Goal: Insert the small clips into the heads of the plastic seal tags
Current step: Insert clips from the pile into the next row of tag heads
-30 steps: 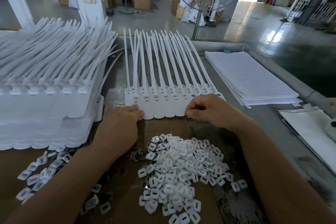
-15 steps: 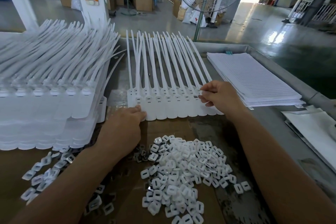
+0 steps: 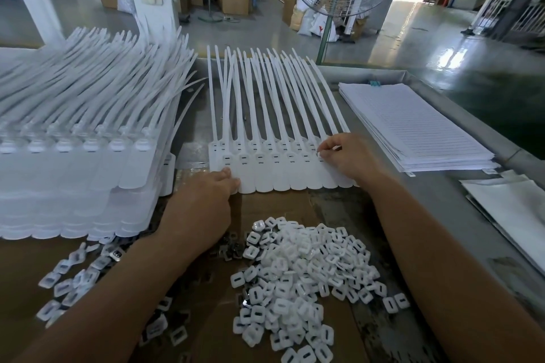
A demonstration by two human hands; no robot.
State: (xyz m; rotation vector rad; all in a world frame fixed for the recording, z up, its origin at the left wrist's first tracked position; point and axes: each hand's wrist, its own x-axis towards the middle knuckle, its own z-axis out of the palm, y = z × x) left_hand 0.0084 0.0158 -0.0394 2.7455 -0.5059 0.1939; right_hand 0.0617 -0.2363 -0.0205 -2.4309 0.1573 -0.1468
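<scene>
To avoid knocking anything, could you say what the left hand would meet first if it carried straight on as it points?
The left hand points at the row of seal tags; its fingertips look to be against the nearest tag's flat end, so that comes first, though contact is uncertain.

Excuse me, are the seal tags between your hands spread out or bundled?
Spread out: the seal tags lie side by side, flat on the table.
</scene>
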